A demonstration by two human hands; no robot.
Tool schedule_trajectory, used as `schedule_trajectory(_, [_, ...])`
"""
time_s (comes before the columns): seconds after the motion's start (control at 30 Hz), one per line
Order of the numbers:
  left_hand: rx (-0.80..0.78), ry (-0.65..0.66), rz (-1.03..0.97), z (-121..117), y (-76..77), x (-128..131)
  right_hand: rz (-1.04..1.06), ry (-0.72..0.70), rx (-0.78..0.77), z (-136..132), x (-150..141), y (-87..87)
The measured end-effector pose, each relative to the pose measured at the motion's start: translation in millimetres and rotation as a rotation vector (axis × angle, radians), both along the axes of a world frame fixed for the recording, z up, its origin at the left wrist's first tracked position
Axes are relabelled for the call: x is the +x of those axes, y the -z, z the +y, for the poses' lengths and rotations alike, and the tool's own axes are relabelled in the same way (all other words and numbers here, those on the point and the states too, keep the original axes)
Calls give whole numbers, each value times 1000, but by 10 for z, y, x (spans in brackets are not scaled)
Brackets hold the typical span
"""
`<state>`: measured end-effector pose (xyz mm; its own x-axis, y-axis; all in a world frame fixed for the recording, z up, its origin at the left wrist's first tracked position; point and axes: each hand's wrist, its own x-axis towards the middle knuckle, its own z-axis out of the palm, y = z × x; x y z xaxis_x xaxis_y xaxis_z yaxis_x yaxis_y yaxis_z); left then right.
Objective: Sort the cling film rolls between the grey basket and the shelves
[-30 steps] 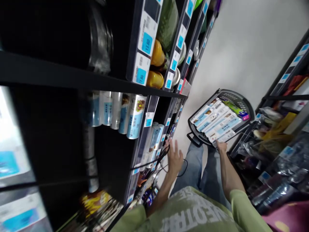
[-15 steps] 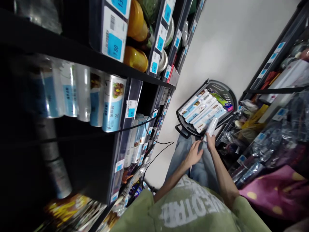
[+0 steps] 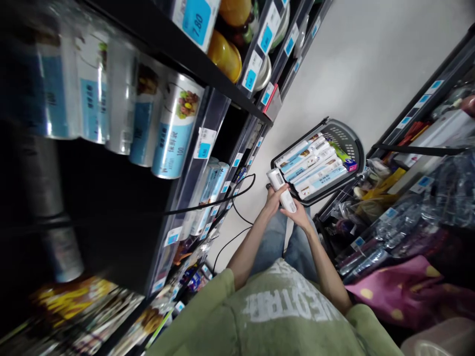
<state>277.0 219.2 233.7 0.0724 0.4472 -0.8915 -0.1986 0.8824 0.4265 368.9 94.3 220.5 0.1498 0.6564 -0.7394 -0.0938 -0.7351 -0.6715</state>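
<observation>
Smooth floor (image 3: 334, 74), hands (image 3: 273, 201) holding oblong device (image 3: 276, 179)

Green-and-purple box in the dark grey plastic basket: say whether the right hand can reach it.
Probably yes, if the right hand lets go of the white oblong object, which the left hand also holds. The green-and-purple box lies uncovered beyond the white-and-blue rolls.

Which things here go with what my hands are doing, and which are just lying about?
Likely part of it:
white item, held in the left hand and right hand
dark basket beside the hands
wrapped rolls in the basket

Likely just around:
yellow container
pink spotted fabric
price tags
</observation>
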Motion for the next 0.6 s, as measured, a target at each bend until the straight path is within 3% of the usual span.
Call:
schedule_trajectory(0.07, [5, -15, 2, 64, -5, -48, -46, -70, 26, 49, -4, 41])
schedule_trajectory(0.27, [12, -27, -12, 107, 48, -155, -657, -189, 81, 75, 5, 36])
schedule_trajectory(0.43, [-60, -93, -33, 117, 66, -236, -731, -320, 188, 60, 106, 59])
schedule_trajectory(0.5, [-73, -125, -24, 139, 73, -259, -680, -285, 189, 87, 177, 137])
schedule_trajectory(0.6, [-54, -158, 26, 204, 97, -290, -551, 3, -28, 221, 323, 395])
